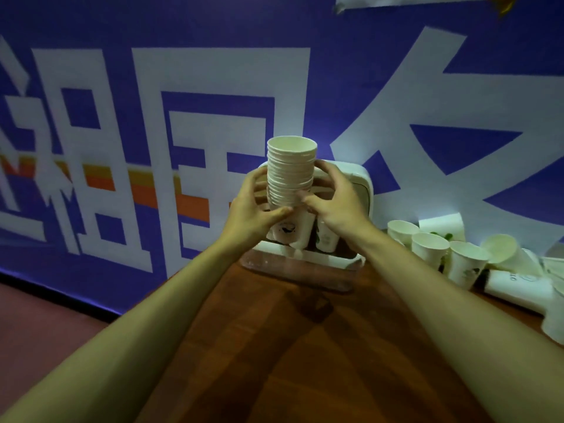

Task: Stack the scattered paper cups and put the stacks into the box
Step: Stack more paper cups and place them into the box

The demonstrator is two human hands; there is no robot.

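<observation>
Two hands share one load. The left hand [254,209] curls its fingers [276,213] round the base of the stack of paper cups [291,169], which is upright above the box [320,259] on the counter [274,346]. The right hand [338,203] grips the opposite side. The stack looks light, thin-walled and crushable, so a gentle low hold should suit it. Loose cups [467,264] lie rightward.

a brown wooden table [305,361] carries a clear box [320,257] with a white rim at its far edge. to its right, loose paper cups [467,264] stand upright beside tipped cups [515,290] lying on their sides.
</observation>
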